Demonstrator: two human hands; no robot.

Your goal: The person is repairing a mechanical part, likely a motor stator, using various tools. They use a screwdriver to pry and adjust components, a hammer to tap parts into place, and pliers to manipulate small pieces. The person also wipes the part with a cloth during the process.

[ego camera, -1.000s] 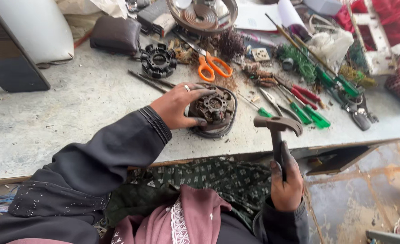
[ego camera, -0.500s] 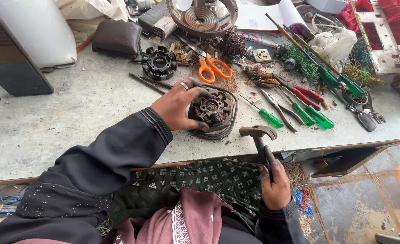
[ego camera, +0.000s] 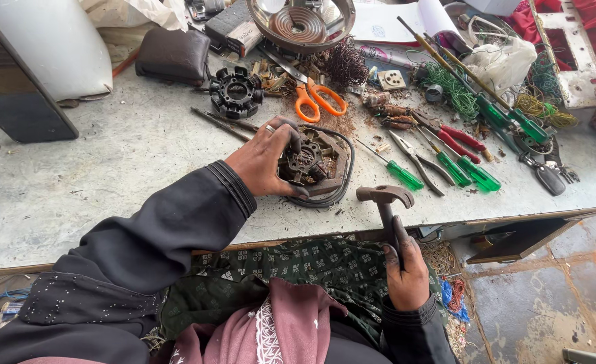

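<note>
- Gripping a rusty motor stator (ego camera: 306, 162) with the left hand (ego camera: 265, 162), fingers curled over its top edge, thumb pressed against the near side; stator resting on the grey workbench (ego camera: 109, 175) inside a loop of black cable (ego camera: 343, 176).
- Clutching a hammer (ego camera: 385, 205) in the right hand (ego camera: 405, 273), fingers wrapped tight round the lower handle, index finger stretched up along the shaft; head raised just beyond the bench edge, close to the stator but apart from it.
- Wearing a ring on a left finger; black sleeves (ego camera: 176, 229) on both arms.
- Lying behind the stator: a black plastic winding former (ego camera: 236, 92), orange-handled scissors (ego camera: 319, 101), a tangle of copper wire (ego camera: 343, 64).
- Sitting at the far edge: a round metal motor housing (ego camera: 301, 23), open side up, holding a coil of copper winding inside.
- Spread to the right: green-handled screwdrivers (ego camera: 466, 172), red-handled pliers (ego camera: 456, 138), a heap of green wire (ego camera: 449, 91), a white plastic bag (ego camera: 503, 61).
- Standing at far left: a white appliance casing (ego camera: 35, 54) with a dark brown pouch (ego camera: 173, 54) beside it; contents of pouch not visible.
</note>
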